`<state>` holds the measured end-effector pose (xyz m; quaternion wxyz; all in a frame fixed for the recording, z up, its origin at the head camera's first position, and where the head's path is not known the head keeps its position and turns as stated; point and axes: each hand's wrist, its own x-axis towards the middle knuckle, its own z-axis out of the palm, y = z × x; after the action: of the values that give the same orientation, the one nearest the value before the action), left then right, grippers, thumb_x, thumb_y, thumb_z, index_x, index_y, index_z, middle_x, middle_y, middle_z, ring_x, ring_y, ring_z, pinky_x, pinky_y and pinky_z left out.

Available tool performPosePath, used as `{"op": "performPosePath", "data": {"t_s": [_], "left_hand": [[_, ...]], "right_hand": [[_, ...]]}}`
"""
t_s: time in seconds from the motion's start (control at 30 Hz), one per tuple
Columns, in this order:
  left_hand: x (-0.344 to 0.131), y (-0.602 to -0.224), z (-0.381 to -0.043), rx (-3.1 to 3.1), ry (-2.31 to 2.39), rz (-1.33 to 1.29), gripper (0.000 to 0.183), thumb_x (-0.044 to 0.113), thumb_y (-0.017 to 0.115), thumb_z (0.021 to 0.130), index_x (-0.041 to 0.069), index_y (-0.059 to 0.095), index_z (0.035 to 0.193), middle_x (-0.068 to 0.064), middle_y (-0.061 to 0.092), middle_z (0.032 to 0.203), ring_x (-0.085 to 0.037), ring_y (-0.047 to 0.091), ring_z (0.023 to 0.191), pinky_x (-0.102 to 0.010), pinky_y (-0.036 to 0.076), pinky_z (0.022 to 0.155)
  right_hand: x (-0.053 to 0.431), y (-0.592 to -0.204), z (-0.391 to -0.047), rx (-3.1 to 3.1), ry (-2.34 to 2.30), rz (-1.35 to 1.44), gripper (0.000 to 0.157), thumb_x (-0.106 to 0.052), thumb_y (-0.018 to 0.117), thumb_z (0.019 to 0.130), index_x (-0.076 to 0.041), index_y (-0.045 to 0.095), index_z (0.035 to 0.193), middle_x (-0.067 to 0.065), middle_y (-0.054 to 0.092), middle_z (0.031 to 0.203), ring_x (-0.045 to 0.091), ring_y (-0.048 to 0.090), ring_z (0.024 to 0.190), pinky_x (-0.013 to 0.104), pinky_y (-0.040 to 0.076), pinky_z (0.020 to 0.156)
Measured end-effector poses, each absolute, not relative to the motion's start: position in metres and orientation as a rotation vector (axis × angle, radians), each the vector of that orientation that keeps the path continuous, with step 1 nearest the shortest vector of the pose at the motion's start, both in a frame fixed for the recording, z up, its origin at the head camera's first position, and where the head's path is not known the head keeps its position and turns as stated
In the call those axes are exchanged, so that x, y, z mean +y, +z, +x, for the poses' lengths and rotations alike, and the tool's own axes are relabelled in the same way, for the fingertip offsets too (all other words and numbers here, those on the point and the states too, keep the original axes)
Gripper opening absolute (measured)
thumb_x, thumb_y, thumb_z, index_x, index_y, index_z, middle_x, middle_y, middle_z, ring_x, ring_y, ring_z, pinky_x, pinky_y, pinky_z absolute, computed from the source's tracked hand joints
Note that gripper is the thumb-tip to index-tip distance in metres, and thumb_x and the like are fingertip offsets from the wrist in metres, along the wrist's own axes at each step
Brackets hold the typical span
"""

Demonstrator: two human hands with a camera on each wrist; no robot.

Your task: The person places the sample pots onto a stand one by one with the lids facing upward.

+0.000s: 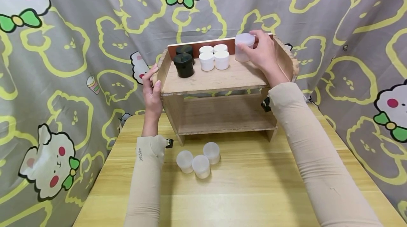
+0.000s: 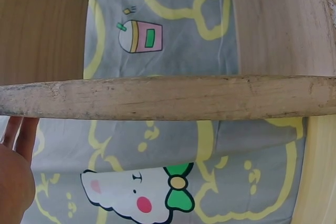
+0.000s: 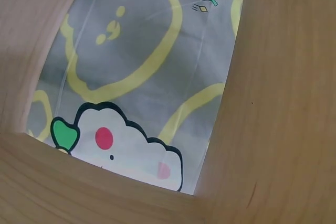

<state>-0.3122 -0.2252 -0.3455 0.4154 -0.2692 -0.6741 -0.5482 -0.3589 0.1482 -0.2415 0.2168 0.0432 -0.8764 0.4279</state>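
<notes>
My right hand (image 1: 264, 50) holds a translucent plastic jar (image 1: 244, 48) with its thumb and fingers, at the right part of the wooden shelf's top board (image 1: 219, 78). To the left of it on that board, several small white jars (image 1: 207, 61) are grouped together. Two black jars (image 1: 183, 65) stand one behind the other near the left end. With fairly straight fingers, my left hand (image 1: 152, 94) rests against the outside of the shelf's left side panel (image 2: 168, 98). In the left wrist view, part of the left hand (image 2: 14, 177) shows beside the panel edge.
Three more translucent jars (image 1: 201, 166) sit close together on the wooden table (image 1: 241, 191) in front of the shelf. Below the top board is a lower shelf board (image 1: 225, 114). A patterned grey curtain (image 1: 105, 18) hangs behind and at the sides.
</notes>
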Motion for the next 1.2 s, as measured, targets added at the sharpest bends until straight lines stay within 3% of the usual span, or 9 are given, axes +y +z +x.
{"op": "performPosePath", "data": {"t_s": [0.23,1.2], "left_hand": [[-0.2241,-0.3457,-0.3100,-1.700,-1.409,-0.654,0.049,0.025,0.050,0.096,0.005,0.050,0.140,-0.013,0.049,0.156,-0.021,0.044,0.147,-0.035,0.034,0.119],[-0.2231,-0.3457,-0.3093,-1.700,-1.419,-0.649,0.051,0.028,0.051,0.095,0.006,0.050,0.140,-0.009,0.050,0.156,-0.020,0.044,0.146,-0.035,0.034,0.118]], "right_hand": [[0.1490,-0.2437,-0.3578,-2.444,1.204,0.135,0.072,-0.044,0.068,0.096,-0.013,0.044,0.156,0.014,0.052,0.152,0.028,0.056,0.128,0.038,0.044,0.108],[0.1490,-0.2452,-0.3558,-2.472,1.206,0.153,0.074,-0.046,0.066,0.097,-0.015,0.039,0.159,0.012,0.048,0.156,0.027,0.052,0.132,0.040,0.042,0.111]]}}
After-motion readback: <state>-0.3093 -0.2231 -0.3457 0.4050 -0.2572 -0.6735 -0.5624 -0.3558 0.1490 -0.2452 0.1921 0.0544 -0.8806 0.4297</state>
